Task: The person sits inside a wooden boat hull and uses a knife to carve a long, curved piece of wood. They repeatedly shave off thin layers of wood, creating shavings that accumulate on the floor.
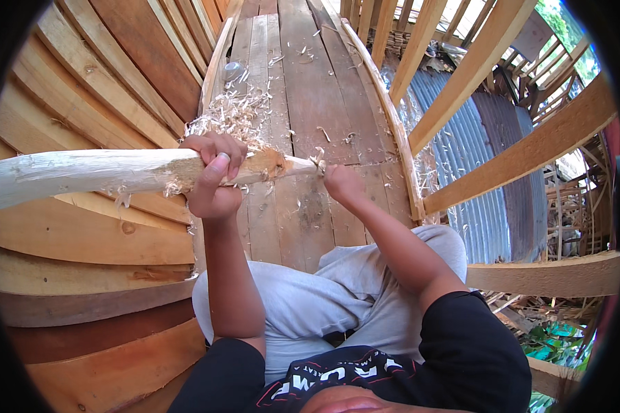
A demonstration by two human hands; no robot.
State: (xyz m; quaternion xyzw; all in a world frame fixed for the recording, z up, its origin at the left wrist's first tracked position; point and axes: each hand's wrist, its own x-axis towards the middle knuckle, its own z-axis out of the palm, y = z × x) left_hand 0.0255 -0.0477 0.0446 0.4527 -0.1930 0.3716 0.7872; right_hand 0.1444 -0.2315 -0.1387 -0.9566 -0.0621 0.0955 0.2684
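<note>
My left hand [215,172] is wrapped round a long, peeled wooden pole [83,175]. The pole lies level across the view from the left edge, and its right end narrows to a pale tip. Curled slivers cling to its underside and near the tip. Close to that tip, my right hand [343,184] is closed in a fist. A small curl of wood [318,160] shows just beside its fingers. Whatever the right fist grips is hidden or too small to make out.
Loose wood shavings [238,113] lie heaped on the plank floor [317,89] beyond my left hand, near a clear round container [233,71]. Overlapping boards [83,234] form a wall on the left. Slanting wooden posts [455,89] stand on the right, before corrugated metal sheets [461,165].
</note>
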